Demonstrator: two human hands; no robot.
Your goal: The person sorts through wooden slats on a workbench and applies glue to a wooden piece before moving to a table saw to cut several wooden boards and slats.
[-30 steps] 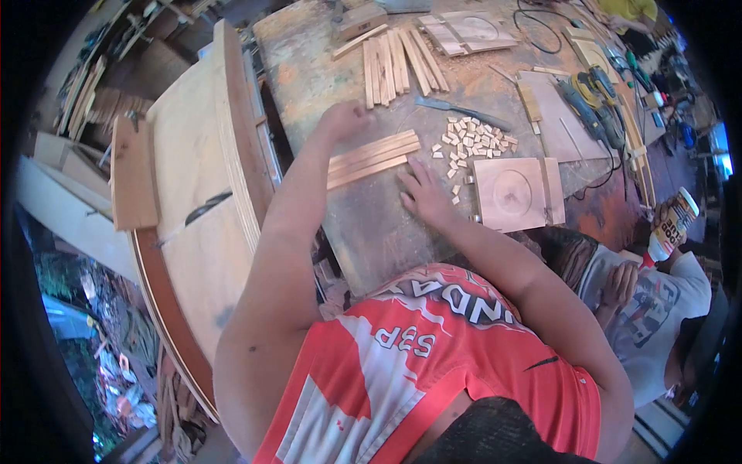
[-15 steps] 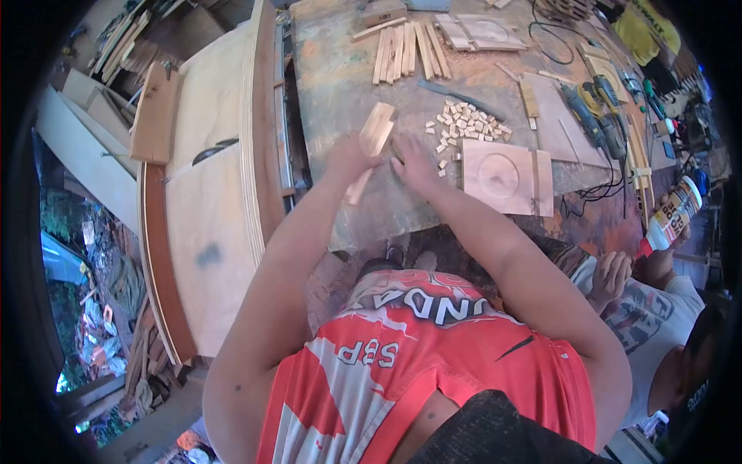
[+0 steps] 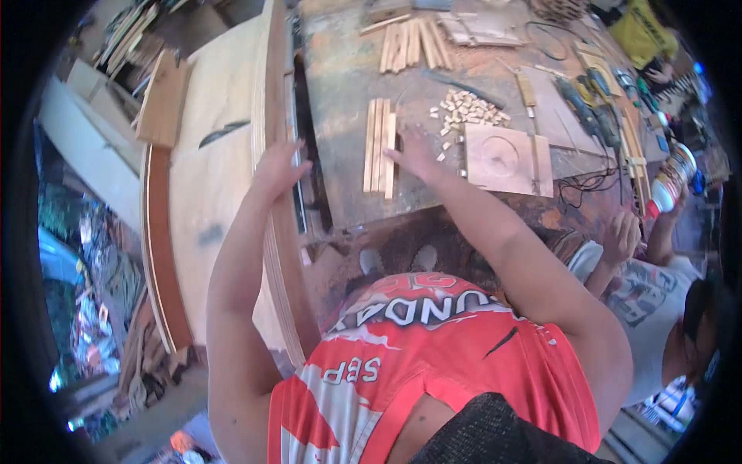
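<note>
Several narrow wooden strips (image 3: 378,147) lie side by side on the worktable, lengthwise to me, the rightmost one shifted slightly toward me. My right hand (image 3: 415,153) rests at their right side with its fingers spread, its thumb at the edge of the rightmost strip. Over by the tall plywood edge (image 3: 270,100), to the left of the strips, is my left hand (image 3: 280,168), fingers apart and holding nothing. A heap of small wood blocks (image 3: 469,110) and a square panel with a round groove (image 3: 495,158) lie just right of my right hand.
More wood strips (image 3: 413,45) lie at the back beside a dark flat tool (image 3: 464,87). Power tools (image 3: 587,108) with cables stand on the right. A co-worker at the right holds a white bottle (image 3: 674,176). A dark gap (image 3: 313,155) runs along the table's left edge.
My left hand has let go of the strips and moved left to the plywood edge. The strips, tilted before, now lie straight together. My right hand stays beside them.
</note>
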